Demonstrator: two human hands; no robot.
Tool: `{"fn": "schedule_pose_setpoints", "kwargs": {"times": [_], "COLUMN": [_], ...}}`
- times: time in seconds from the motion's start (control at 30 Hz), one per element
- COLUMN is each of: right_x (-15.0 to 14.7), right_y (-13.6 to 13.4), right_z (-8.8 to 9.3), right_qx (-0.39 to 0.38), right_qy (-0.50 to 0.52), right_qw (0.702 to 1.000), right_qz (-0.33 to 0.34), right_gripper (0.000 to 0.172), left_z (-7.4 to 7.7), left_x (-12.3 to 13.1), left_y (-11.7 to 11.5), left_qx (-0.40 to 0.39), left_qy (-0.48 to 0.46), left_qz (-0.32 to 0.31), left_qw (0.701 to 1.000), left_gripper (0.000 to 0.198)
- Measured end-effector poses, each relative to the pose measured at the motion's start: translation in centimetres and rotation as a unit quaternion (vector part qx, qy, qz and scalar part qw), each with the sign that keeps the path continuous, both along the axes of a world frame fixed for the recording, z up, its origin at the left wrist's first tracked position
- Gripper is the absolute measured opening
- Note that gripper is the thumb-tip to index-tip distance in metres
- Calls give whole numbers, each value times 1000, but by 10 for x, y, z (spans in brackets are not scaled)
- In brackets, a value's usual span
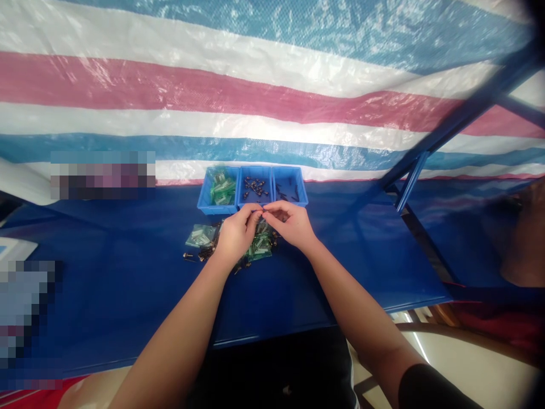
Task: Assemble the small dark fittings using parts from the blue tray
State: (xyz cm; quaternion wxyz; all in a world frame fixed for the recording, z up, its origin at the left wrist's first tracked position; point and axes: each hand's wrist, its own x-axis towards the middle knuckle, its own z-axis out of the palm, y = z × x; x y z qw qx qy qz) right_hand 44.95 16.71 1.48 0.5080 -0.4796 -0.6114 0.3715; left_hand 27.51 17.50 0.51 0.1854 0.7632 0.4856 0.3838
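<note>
My left hand (237,232) and my right hand (289,222) meet above the blue table (128,295), fingertips pinched together on a tiny part too small to name. Beneath them lies a pile of small green packets (259,247) and dark little screw-like pieces (196,255). Just beyond the hands stand three blue bins: the left bin (218,191) holds green packets, the middle bin (254,187) holds dark small parts, and the right bin (290,187) holds a few dark pieces.
A striped plastic sheet (255,91) hangs behind the table. A blue metal frame (426,153) slants down at the right. Another person's arm (523,238) shows at the far right edge. A white object (15,250) lies at the left.
</note>
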Motion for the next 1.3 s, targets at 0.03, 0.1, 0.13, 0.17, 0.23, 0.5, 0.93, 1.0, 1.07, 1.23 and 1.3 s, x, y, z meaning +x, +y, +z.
{"fn": "schedule_pose_setpoints", "kwargs": {"times": [0.03, 0.1, 0.13, 0.17, 0.23, 0.5, 0.93, 1.0, 1.07, 1.23, 1.3], "right_x": [0, 0, 0, 0, 0, 0, 0, 1, 1, 1, 1], "right_y": [0, 0, -1, -1, -1, 0, -2, -2, -1, -2, -2], "right_z": [0, 1, 1, 2, 2, -2, 8, 7, 6, 6, 7], "right_qx": [0, -1, -1, 0, -1, 10, 8, 10, 14, 18, 21], "right_qy": [1, 5, 6, 6, 2, 10, 38, 37, 32, 15, 15], "right_qw": [1000, 1000, 1000, 1000, 1000, 1000, 999, 999, 999, 999, 999], "right_qz": [-1, 1, 2, 4, 6, 13, 31, 31, 30, 30, 29], "right_gripper": [24, 23, 23, 23, 24, 24, 23, 23, 22, 21, 21], "left_z": [0, 0, 0, 0, 0, 0, 0, 0, 0, 1, 1], "left_x": [0, 0, 0, -1, -1, -1, -1, -1, 0, 0, 0], "left_y": [0, 0, 0, 0, 0, -1, -1, 0, 0, 0, 0], "left_qx": [0, 0, 0, 2, 4, -4, -16, -15, -12, -13, -12], "left_qy": [1, 1, 1, 1, 2, 10, 8, 6, 6, 13, 12], "left_qz": [1, 1, -2, -5, -11, 0, -23, -26, -27, -36, -36], "left_qw": [1000, 1000, 1000, 1000, 1000, 1000, 1000, 1000, 1000, 999, 999], "left_gripper": [30, 30, 29, 29, 29, 28, 29, 29, 29, 29, 29]}}
